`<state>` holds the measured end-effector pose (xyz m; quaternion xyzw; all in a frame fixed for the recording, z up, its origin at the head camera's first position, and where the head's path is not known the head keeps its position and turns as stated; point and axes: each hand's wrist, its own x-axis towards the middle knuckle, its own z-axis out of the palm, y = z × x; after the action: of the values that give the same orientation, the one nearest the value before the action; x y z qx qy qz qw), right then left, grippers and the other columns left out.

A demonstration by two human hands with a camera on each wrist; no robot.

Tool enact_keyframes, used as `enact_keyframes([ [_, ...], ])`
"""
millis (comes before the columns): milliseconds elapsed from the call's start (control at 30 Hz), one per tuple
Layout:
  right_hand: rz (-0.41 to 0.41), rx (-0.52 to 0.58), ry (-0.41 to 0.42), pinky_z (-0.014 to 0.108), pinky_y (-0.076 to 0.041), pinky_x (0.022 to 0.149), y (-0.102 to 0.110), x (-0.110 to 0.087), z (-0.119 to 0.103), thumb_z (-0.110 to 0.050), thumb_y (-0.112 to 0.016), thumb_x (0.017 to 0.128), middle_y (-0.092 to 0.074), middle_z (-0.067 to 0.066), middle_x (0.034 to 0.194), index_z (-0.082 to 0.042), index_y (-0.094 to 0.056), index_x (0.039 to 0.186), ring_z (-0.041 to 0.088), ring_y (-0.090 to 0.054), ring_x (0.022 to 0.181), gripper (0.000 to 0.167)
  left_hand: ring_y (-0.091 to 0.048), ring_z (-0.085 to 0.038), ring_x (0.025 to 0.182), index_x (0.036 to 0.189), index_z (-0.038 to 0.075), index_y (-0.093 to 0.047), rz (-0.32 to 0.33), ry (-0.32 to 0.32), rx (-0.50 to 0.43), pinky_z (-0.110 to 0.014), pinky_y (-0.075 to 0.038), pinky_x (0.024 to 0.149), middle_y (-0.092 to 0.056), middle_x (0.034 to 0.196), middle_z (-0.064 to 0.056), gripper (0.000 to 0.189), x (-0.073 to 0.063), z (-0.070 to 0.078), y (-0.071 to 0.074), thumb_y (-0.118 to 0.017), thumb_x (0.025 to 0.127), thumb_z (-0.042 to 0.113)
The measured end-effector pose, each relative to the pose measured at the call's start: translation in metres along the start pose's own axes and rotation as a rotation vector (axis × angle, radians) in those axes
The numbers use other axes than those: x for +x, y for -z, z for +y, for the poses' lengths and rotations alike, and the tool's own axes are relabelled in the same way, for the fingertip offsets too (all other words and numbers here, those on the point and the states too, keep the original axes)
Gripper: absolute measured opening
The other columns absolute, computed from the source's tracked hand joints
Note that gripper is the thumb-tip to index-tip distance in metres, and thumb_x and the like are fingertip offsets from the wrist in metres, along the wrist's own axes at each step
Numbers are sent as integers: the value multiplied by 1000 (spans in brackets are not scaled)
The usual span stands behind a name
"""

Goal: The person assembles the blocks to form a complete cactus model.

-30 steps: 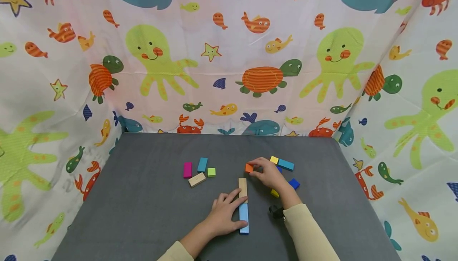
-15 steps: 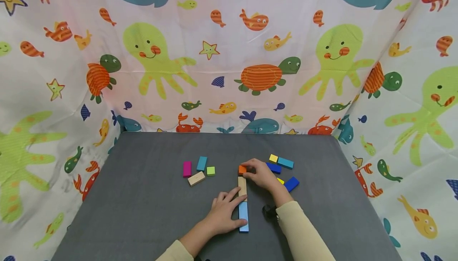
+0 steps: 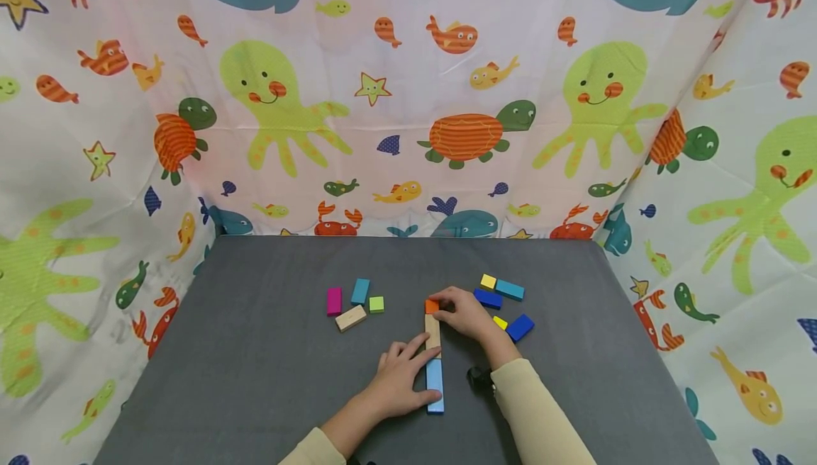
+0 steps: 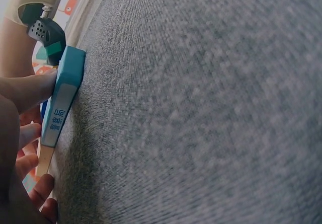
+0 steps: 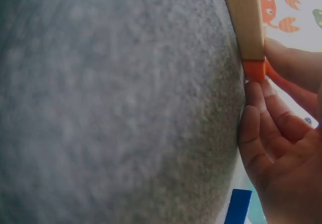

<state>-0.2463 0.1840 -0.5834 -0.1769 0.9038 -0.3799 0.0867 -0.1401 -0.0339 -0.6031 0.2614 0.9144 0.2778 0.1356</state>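
Note:
A straight row runs away from the person: a light blue block (image 3: 435,380) nearest, a natural wood block (image 3: 432,327) beyond it and a small orange block (image 3: 432,306) at the far end. My left hand (image 3: 397,380) rests spread along the row, thumb on the light blue block and fingertips on the wood one. Between thumb and fingertips, my right hand (image 3: 469,315) pinches the orange block. In the right wrist view the orange block (image 5: 254,70) sits flush against the wood block's end (image 5: 246,25). Printed characters mark the blue block's side (image 4: 59,108) in the left wrist view.
Left of the row lie a magenta block (image 3: 335,302), a teal block (image 3: 360,291), a lime green cube (image 3: 376,304) and a wood block (image 3: 351,318). Yellow, teal (image 3: 510,290) and dark blue blocks (image 3: 520,327) lie right. A patterned curtain (image 3: 396,96) borders the grey table (image 3: 268,351).
The right hand has brought the orange block left to the far end of the row, up against the wood block. My left hand has stayed on the row.

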Motion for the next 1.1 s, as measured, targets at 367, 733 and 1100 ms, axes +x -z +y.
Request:
enact_keyframes([
  [367, 24, 5, 13, 48, -56, 96, 3, -1, -4, -14, -74, 100, -71, 7, 123, -9, -73, 134, 23, -66, 104, 34, -42, -30, 130, 160, 33, -49, 24, -34, -11, -49, -39, 92, -31, 173, 1, 76, 1, -4, -3, -71, 94, 63],
  [733, 114, 24, -6, 50, -57, 96, 16, -12, -9, -16, -73, 102, -71, 8, 129, -11, -71, 136, 26, -68, 110, 35, -41, -30, 131, 160, 34, -49, 23, -24, -34, -50, -39, 94, -30, 173, 3, 76, 2, -7, -6, -72, 93, 63],
  [1100, 170, 27, 69, 45, -59, 90, 36, -36, -8, -16, -74, 101, -72, 16, 128, -9, -73, 132, 25, -70, 106, 32, -42, -28, 127, 159, 36, -50, 49, -31, -33, -48, -38, 92, -31, 173, 4, 76, 3, -10, -10, -73, 92, 64],
])
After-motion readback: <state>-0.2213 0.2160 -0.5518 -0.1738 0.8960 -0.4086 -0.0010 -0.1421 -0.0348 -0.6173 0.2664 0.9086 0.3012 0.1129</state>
